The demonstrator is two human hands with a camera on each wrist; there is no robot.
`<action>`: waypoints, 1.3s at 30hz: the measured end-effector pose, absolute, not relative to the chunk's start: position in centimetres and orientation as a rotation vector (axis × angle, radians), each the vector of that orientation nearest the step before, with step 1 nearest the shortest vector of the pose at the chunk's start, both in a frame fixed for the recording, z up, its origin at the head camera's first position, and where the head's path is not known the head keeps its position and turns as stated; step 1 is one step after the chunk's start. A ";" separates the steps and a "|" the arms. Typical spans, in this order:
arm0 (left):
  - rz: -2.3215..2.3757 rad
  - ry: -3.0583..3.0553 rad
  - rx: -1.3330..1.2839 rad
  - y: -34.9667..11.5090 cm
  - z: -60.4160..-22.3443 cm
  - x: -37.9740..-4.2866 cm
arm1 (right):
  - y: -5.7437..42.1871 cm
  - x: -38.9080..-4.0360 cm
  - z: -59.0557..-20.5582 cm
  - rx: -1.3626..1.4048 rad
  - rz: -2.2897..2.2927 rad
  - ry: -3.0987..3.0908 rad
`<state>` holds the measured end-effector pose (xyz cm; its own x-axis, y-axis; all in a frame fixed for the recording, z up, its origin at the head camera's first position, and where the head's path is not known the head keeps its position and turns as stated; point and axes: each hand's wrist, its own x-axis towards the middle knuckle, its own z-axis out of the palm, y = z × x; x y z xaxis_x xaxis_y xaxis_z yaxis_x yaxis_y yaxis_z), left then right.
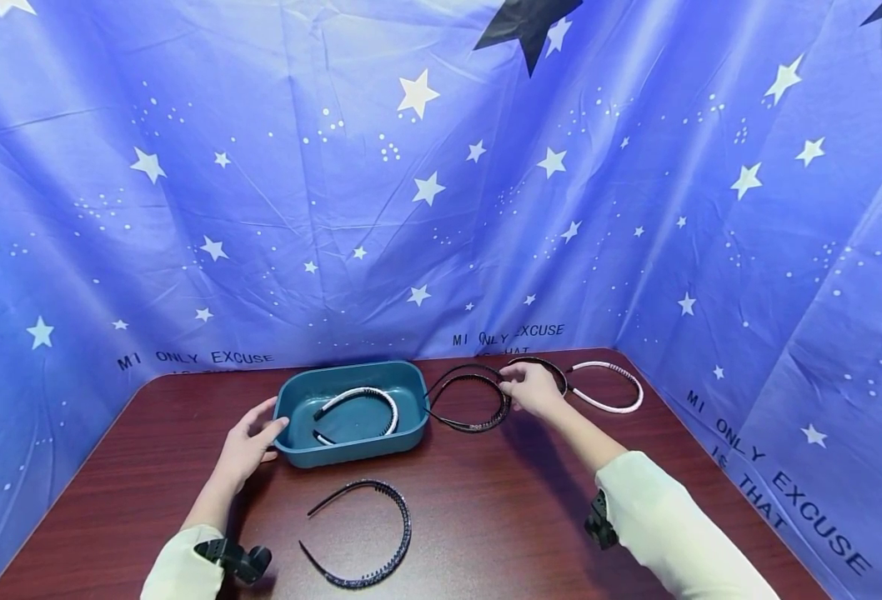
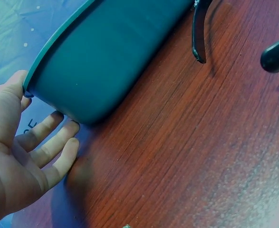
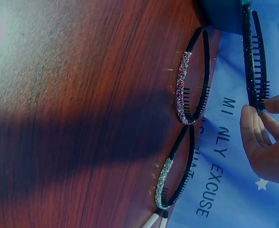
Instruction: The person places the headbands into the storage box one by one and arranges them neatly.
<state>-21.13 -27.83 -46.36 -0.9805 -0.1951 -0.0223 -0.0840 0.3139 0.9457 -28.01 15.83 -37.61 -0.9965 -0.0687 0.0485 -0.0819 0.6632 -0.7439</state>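
My left hand [image 1: 248,442] grips the left end of a teal plastic basin [image 1: 351,454], thumb at the rim and other fingers along the outside wall. Inside the basin lies a white headband [image 1: 392,410] with black tips. My right hand [image 1: 534,390] pinches a black glittery toothed headband [image 3: 248,57] by its arch. It is raised off the table, its ends pointing toward the basin. Below it on the table lies a headband with multicoloured beads [image 3: 181,85]; beside that is one with silvery beads [image 3: 163,180]. In the head view these dark bands partly overlap.
A white headband [image 1: 632,400] lies at the table's back right. A black toothed headband [image 1: 405,533] lies in front of the basin, its ends facing left. The dark red wooden table [image 1: 501,517] meets a blue star-printed cloth [image 1: 366,208] at the back and sides.
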 end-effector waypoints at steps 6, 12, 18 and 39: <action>-1.765 -2.473 0.261 -27.7 -46.3 -21.1 | 15.2 -28.1 -37.7 0.146 1.277 -2.862; -1.759 -2.480 0.265 -27.7 -46.5 -21.2 | 14.5 -28.2 -37.7 0.153 1.323 -2.847; -1.756 -2.483 0.262 -27.7 -46.5 -21.1 | 13.8 -28.2 -37.7 0.145 1.278 -2.857; -1.753 -2.469 0.250 -27.7 -46.4 -21.2 | 11.6 -28.6 -37.7 0.131 1.326 -2.842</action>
<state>-21.15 -27.73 -46.44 -0.9812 -0.1929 -0.0106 -0.0736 0.3228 0.9436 -28.60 11.55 -37.74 -0.9965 -0.0748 0.0375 -0.0768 0.6396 -0.7649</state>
